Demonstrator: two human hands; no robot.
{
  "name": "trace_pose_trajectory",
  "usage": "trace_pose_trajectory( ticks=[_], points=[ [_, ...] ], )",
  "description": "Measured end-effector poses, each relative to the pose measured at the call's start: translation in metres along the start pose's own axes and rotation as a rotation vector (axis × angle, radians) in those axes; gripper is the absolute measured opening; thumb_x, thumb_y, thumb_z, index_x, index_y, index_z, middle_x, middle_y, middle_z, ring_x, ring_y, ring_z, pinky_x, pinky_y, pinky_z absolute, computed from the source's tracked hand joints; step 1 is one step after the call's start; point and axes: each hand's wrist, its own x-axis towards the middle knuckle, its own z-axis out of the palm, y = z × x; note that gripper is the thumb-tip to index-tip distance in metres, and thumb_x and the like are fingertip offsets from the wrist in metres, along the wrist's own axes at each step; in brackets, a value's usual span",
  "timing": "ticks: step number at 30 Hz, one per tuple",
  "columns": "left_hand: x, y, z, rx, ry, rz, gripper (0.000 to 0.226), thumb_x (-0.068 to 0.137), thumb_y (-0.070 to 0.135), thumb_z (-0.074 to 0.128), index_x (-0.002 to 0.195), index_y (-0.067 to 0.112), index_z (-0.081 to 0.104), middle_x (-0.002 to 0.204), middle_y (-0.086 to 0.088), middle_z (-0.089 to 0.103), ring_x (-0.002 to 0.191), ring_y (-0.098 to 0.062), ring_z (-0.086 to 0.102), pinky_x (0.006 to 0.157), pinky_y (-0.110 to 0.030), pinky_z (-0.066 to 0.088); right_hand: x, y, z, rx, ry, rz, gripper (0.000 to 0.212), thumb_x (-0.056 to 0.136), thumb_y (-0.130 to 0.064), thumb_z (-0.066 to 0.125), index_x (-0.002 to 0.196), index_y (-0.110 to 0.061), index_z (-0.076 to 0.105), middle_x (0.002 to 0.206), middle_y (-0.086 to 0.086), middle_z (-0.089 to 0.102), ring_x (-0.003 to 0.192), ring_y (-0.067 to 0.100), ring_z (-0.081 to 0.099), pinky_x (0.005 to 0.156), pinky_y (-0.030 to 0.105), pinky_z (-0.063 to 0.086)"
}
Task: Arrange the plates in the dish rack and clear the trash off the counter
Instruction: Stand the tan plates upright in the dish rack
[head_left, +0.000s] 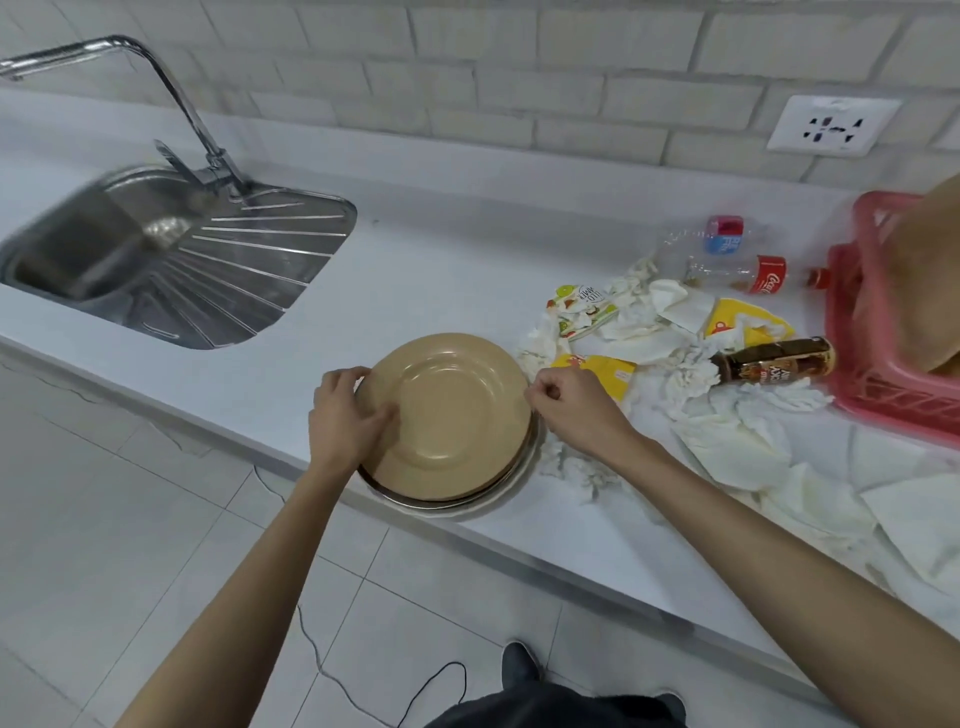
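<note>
Centrally, near the front edge of the white counter (415, 260), a tan plate (457, 415) lies face up on top of a steel plate (457, 506), of which only the near rim shows. The left hand (345, 415) grips the tan plate's left rim, thumb laid on its upper face and fingers wrapped round the edge. The right hand (576, 410) sits at the opposite rim with its fingers curled; whether they actually pinch the plate cannot be told. The two hands are thus apart, one on each side of the stack. To the right, trash is strewn over the counter: crumpled tissues (649, 322), yellow wrappers (748, 322), a brown bottle (779, 358) lying on its side, a cola bottle (743, 273) and a clear water bottle (722, 236), both also lying down. At the far right stands the red plastic dish rack (872, 395), with a second tan plate (930, 291) inside it, blurred. At the left, a steel sink (130, 260) with ribbed drainer is set into the counter below a faucet (171, 93). A wall socket (834, 124) is mounted on the brick-pattern wall.
</note>
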Motion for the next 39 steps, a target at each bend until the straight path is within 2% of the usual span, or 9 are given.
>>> trace_pose_trajectory(
  ticks=[4, 8, 11, 13, 17, 20, 24, 33, 39],
  points=[
    [0.008, -0.007, -0.003, -0.107, -0.020, 0.011, 0.053, 0.076, 0.036, 0.076, 0.125, 0.023, 0.059, 0.132, 0.003, 0.050, 0.114, -0.023, 0.054, 0.094, -0.046, 0.049, 0.002, -0.003, 0.007, -0.125, -0.002, 0.044, 0.011, 0.091, -0.028, 0.057, 0.089, -0.018, 0.059, 0.061, -0.007, 0.055, 0.063, 0.016, 0.054, 0.056, 0.032, 0.037],
    [0.012, 0.000, -0.010, -0.230, 0.079, 0.113, 0.051, 0.073, 0.032, 0.071, 0.122, 0.020, 0.064, 0.126, 0.006, 0.052, 0.118, -0.017, 0.051, 0.098, -0.038, 0.046, 0.001, -0.002, 0.017, -0.171, -0.014, 0.073, 0.023, 0.090, -0.039, 0.054, 0.106, -0.023, 0.054, 0.071, -0.007, 0.053, 0.073, 0.020, 0.055, 0.067, 0.037, 0.044],
    [0.011, 0.017, -0.019, -0.382, 0.113, 0.152, 0.043, 0.078, 0.020, 0.071, 0.120, 0.026, 0.061, 0.114, 0.019, 0.058, 0.100, 0.004, 0.056, 0.086, -0.016, 0.046, -0.005, -0.002, 0.016, -0.114, 0.019, 0.064, 0.021, 0.091, -0.038, 0.054, 0.104, -0.022, 0.057, 0.069, -0.010, 0.053, 0.071, 0.018, 0.055, 0.068, 0.037, 0.045],
    [0.009, 0.031, -0.023, -0.452, 0.127, 0.166, 0.041, 0.083, 0.012, 0.072, 0.117, 0.030, 0.059, 0.107, 0.019, 0.063, 0.096, 0.008, 0.057, 0.079, -0.007, 0.043, -0.010, -0.003, 0.012, -0.010, 0.063, 0.042, 0.018, 0.092, -0.032, 0.057, 0.107, -0.022, 0.060, 0.069, -0.011, 0.055, 0.068, 0.008, 0.054, 0.065, 0.031, 0.043],
    [0.003, 0.058, -0.017, -0.548, 0.121, 0.143, 0.044, 0.088, 0.013, 0.069, 0.119, 0.039, 0.055, 0.096, 0.012, 0.062, 0.084, 0.004, 0.058, 0.074, -0.018, 0.044, -0.027, -0.010, -0.012, 0.178, 0.165, -0.007, 0.041, 0.094, -0.023, 0.060, 0.134, -0.025, 0.052, 0.088, -0.012, 0.063, 0.074, 0.000, 0.059, 0.067, 0.013, 0.042],
    [-0.006, 0.087, 0.003, -0.619, -0.002, 0.128, 0.045, 0.093, 0.023, 0.065, 0.133, 0.038, 0.051, 0.116, 0.011, 0.063, 0.100, 0.002, 0.061, 0.086, -0.023, 0.048, -0.043, -0.014, -0.042, 0.328, 0.207, -0.052, 0.060, 0.096, -0.019, 0.059, 0.149, -0.030, 0.035, 0.123, -0.016, 0.062, 0.104, -0.004, 0.059, 0.088, 0.016, 0.048],
    [-0.029, 0.131, 0.047, -0.759, -0.163, 0.099, 0.057, 0.089, 0.024, 0.066, 0.141, 0.036, 0.046, 0.135, 0.007, 0.060, 0.122, -0.015, 0.058, 0.101, -0.038, 0.049, -0.065, -0.015, -0.087, 0.435, 0.294, -0.054, 0.070, 0.097, -0.019, 0.056, 0.155, -0.033, 0.020, 0.150, -0.030, 0.033, 0.137, -0.011, 0.031, 0.119, 0.028, 0.026],
    [-0.100, 0.224, 0.118, -0.888, -0.529, 0.089, 0.064, 0.080, 0.031, 0.072, 0.139, 0.039, 0.048, 0.117, 0.003, 0.068, 0.092, -0.003, 0.069, 0.067, -0.020, 0.053, -0.126, -0.016, -0.207, 0.163, 0.425, 0.073, 0.067, 0.090, -0.009, 0.046, 0.151, -0.033, 0.032, 0.146, -0.015, 0.044, 0.124, -0.001, 0.045, 0.104, 0.022, 0.036],
    [-0.154, 0.285, 0.151, -0.846, -0.782, 0.250, 0.061, 0.082, 0.027, 0.066, 0.141, 0.032, 0.050, 0.095, -0.002, 0.071, 0.076, -0.015, 0.068, 0.054, -0.031, 0.051, -0.179, -0.012, -0.299, -0.127, 0.400, 0.169, 0.061, 0.096, -0.013, 0.043, 0.150, -0.039, 0.031, 0.151, -0.001, 0.043, 0.132, 0.016, 0.043, 0.101, 0.030, 0.036]
  ],
)
